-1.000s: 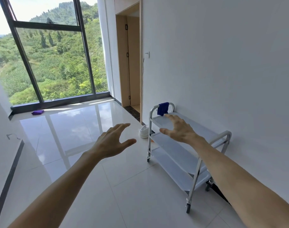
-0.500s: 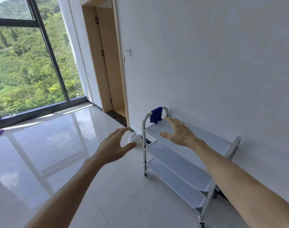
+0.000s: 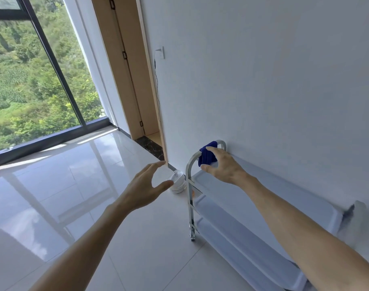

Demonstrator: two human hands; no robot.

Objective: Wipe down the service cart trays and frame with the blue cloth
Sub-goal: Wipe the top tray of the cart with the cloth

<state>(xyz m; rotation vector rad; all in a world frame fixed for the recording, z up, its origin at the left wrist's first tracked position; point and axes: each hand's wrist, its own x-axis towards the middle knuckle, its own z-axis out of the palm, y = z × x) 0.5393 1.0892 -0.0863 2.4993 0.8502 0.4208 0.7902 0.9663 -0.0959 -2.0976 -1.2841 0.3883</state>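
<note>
Three trays stack in the service cart [image 3: 269,208] along the wall; blue cloth [image 3: 206,157] drapes its far-end handle rail; right hand [image 3: 222,168] spreads over it, fingers [image 3: 210,148] touching, unclosed; left hand [image 3: 145,186] hovers open.

Both arms reach forward, left hand [image 3: 146,186] spread in air, right hand [image 3: 223,168] with fingers [image 3: 210,149] parted.
</note>
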